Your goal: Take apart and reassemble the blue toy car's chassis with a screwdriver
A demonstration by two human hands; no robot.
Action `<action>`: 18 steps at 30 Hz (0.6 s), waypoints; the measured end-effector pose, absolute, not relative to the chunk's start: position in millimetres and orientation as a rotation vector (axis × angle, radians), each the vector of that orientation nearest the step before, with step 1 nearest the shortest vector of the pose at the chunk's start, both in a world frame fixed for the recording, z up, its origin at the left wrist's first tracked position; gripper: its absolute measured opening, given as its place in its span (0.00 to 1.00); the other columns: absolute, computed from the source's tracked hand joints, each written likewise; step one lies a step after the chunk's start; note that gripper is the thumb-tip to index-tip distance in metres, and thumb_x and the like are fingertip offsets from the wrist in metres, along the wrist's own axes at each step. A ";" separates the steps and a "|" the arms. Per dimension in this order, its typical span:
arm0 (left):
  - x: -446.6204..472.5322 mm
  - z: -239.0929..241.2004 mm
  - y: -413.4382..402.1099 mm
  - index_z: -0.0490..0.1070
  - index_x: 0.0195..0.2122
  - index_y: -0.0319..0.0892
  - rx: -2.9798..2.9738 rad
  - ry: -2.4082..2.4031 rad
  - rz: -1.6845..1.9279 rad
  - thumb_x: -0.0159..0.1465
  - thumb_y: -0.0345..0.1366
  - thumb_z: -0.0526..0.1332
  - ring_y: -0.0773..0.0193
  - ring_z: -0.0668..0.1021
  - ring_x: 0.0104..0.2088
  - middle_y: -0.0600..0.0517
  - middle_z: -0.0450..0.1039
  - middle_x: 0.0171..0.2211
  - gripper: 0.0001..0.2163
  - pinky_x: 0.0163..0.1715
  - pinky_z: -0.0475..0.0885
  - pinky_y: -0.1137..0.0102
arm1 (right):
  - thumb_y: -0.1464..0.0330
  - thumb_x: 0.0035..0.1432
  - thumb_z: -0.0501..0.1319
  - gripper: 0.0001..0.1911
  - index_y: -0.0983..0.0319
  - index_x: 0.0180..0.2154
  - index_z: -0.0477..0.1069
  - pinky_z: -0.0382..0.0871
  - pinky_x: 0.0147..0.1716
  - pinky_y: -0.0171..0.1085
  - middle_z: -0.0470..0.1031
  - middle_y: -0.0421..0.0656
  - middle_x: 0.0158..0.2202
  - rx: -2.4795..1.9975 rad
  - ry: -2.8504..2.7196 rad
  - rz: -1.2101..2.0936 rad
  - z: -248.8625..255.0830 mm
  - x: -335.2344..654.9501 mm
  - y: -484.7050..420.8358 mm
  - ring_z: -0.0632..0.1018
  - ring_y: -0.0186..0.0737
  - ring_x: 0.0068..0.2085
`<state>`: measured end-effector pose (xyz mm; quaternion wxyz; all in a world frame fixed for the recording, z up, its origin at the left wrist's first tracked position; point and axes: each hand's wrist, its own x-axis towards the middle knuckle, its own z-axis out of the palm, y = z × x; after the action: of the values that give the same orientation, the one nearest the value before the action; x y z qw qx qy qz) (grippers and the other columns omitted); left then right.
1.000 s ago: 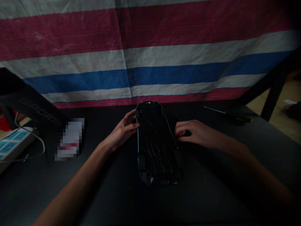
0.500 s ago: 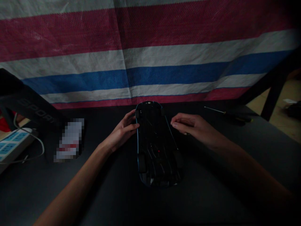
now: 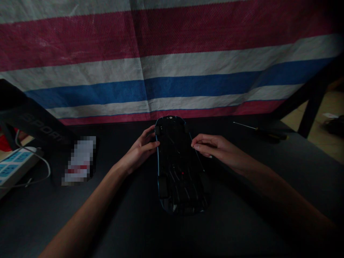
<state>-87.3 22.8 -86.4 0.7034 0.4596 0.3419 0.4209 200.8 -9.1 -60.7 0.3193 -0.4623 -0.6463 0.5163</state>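
Note:
A dark toy car (image 3: pixel 178 161) lies upside down on the black table, wheels and underside facing up, with a thin blue line along its body edges. Against its left side, near the far wheel, my left hand (image 3: pixel 141 148) grips it, thumb on the edge and fingers along the side. My right hand (image 3: pixel 211 146) hovers by the car's right edge, thumb and forefinger pinched together. A tiny pale speck shows at those fingertips, too small to name. The dim light hides most detail of the underside.
A screwdriver (image 3: pixel 259 130) with a dark handle lies at the back right. On the left are a power strip (image 3: pixel 17 163) with a white cable and a blurred-out pale item (image 3: pixel 80 157). A striped sheet (image 3: pixel 172 64) hangs behind the table, between dark frame legs.
My right hand has shifted slightly left and nearer, its pinched fingertips now at the car's edge. The left hand and car have stayed nearly still.

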 end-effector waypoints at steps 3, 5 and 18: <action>-86.7 -85.2 22.4 0.68 0.64 0.54 1.031 0.779 0.928 0.61 0.32 0.71 0.48 0.66 0.68 0.49 0.65 0.67 0.31 0.68 0.61 0.53 | 0.53 0.63 0.65 0.17 0.61 0.39 0.75 0.57 0.27 0.36 0.66 0.37 0.27 -1.228 -1.723 1.334 -59.8 200.4 -9.5 0.64 0.33 0.27; -87.0 -85.5 22.5 0.68 0.65 0.55 1.040 0.782 0.924 0.61 0.32 0.71 0.49 0.67 0.68 0.50 0.66 0.66 0.30 0.69 0.60 0.53 | 0.53 0.63 0.65 0.17 0.61 0.40 0.75 0.57 0.27 0.36 0.65 0.37 0.27 -1.226 -1.723 1.332 -59.9 200.2 -9.7 0.64 0.33 0.27; -87.1 -87.4 23.5 0.70 0.64 0.53 1.007 0.757 0.942 0.60 0.30 0.71 0.46 0.67 0.67 0.49 0.68 0.64 0.30 0.68 0.59 0.51 | 0.56 0.64 0.65 0.13 0.59 0.41 0.74 0.54 0.27 0.38 0.64 0.36 0.28 -1.206 -1.703 1.400 -64.2 203.1 -8.3 0.62 0.33 0.27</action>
<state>-87.1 23.5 -87.4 0.7062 0.4534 0.3407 0.4239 203.1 -8.3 -64.2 0.3093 -0.4564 -0.6444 0.5299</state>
